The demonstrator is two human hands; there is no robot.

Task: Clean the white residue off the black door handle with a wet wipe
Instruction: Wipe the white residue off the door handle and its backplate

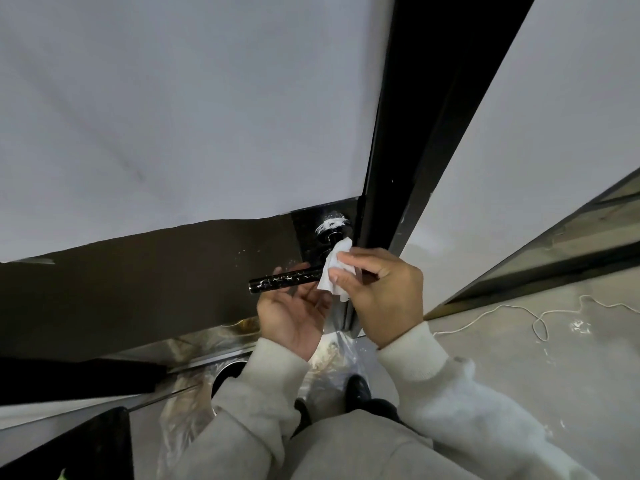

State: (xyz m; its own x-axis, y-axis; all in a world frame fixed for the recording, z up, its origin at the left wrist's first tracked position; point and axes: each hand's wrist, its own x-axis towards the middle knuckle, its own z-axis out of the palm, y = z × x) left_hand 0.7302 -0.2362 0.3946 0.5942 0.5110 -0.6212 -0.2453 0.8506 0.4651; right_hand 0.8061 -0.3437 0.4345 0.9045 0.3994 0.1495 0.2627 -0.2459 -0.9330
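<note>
The right hand [382, 292] pinches the white wet wipe [335, 271] between thumb and fingers, pressing it round the black door handle [285, 279] near its neck. The left hand [292, 313] sits under the lever, palm up, fingers loosely cupped behind it. White streaks speckle the lever's free end and smear the round rose [331, 225] above.

Two bare hands — left hand [294, 317], right hand [384, 292] — emerge from pale grey fleece sleeves [450, 393] with ribbed cuffs; a black shoe [358, 388] shows below.
</note>
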